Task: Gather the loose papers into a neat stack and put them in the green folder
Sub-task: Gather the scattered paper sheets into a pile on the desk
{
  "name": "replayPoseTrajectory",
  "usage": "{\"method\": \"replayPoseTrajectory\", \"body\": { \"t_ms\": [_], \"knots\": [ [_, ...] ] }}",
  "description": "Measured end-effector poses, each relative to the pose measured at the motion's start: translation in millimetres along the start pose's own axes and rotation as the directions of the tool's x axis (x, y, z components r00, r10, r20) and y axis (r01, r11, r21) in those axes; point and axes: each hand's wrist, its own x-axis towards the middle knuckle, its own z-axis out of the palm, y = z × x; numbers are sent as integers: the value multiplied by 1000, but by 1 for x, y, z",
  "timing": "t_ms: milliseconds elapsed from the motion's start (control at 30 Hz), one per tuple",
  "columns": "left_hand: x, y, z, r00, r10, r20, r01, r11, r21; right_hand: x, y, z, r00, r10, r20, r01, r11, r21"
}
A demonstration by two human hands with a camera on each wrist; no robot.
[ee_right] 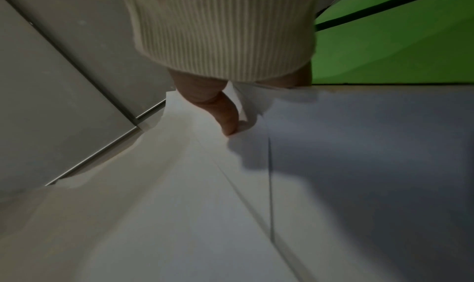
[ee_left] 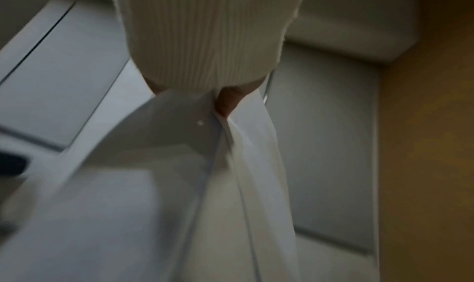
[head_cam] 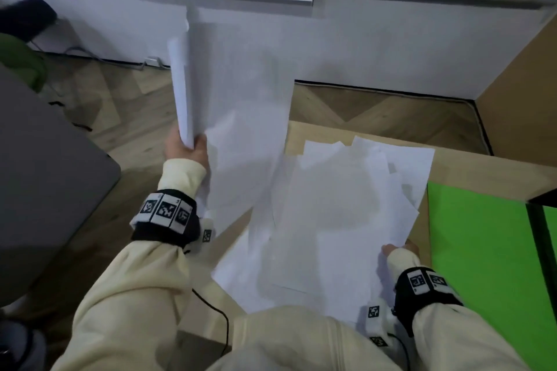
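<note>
My left hand (head_cam: pixel 187 149) grips a bundle of white sheets (head_cam: pixel 232 105) by its lower edge and holds it upright above the table's left edge; the same bundle of sheets (ee_left: pixel 231 175) runs out from the fingers in the left wrist view. Several loose white papers (head_cam: pixel 337 214) lie fanned over the wooden table (head_cam: pixel 470 166). My right hand (head_cam: pixel 399 250) pinches the right corner of these papers, with the thumb (ee_right: pixel 225 114) on top of the papers (ee_right: pixel 256 205). The green folder (head_cam: pixel 482 265) lies flat to the right of the papers; the folder (ee_right: pixel 397 49) also shows behind my right hand.
A grey chair or seat (head_cam: pixel 45 166) stands left of the table over herringbone wood floor (head_cam: pixel 126 105). White cabinet fronts (head_cam: pixel 301 33) rise behind the table. A wooden panel (head_cam: pixel 521 93) stands at the right. A black cable (head_cam: pixel 217 316) hangs by my left sleeve.
</note>
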Motion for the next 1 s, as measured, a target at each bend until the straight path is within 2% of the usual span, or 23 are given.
{"method": "replayPoseTrajectory", "body": {
  "t_ms": [100, 133, 200, 300, 367, 467, 567, 633, 700, 767, 833, 867, 933, 1000],
  "knots": [
    [-1, 44, -25, 983, 181, -14, -181, 976, -120, -8, -5, 4, 999, -10, 32, 9, 1000, 24],
    [-3, 55, -30, 978, 206, -6, -205, 967, -155, -11, -7, 5, 999, -15, 28, 14, 999, 29],
    [-8, 67, -31, 983, 180, 35, -168, 961, -218, -19, -8, 5, 999, -14, 39, 13, 1000, 9],
    [-19, 63, -16, 986, 75, 147, -46, 980, -194, -28, -4, 7, 998, -24, 60, 25, 1000, -9],
    [-34, 44, 5, 966, -56, 253, 84, 991, -102, -31, -1, 9, 997, -11, 75, 14, 999, -29],
    [-66, -5, 36, 896, -231, 379, 225, 972, 62, -34, 0, 10, 994, 6, 112, 7, 993, -116],
    [-89, -61, 62, 813, -339, 473, 239, 936, 261, -34, -6, 6, 996, 22, 85, -13, 994, -105],
    [-98, -87, 73, 769, -422, 481, 286, 899, 331, -34, -11, 3, 994, 47, 95, -40, 996, -75],
    [-103, -100, 82, 758, -481, 441, 362, 872, 330, -34, -15, 3, 993, 44, 112, -39, 998, -53],
    [-103, -107, 89, 784, -503, 363, 465, 864, 192, -31, -14, 6, 992, 17, 127, -15, 1000, -21],
    [-98, -106, 92, 824, -502, 263, 516, 856, 14, -25, -10, 8, 992, 4, 122, -2, 1000, -19],
    [-95, -105, 93, 834, -500, 233, 519, 855, -21, -23, -8, 8, 991, 10, 132, -7, 1000, -25],
    [-94, -100, 96, 823, -508, 253, 507, 859, 75, -19, -5, 8, 988, 35, 149, -30, 999, -38],
    [-99, -97, 103, 790, -505, 347, 435, 861, 263, -16, -4, 8, 985, 58, 161, -50, 997, -57]
  ]
}}
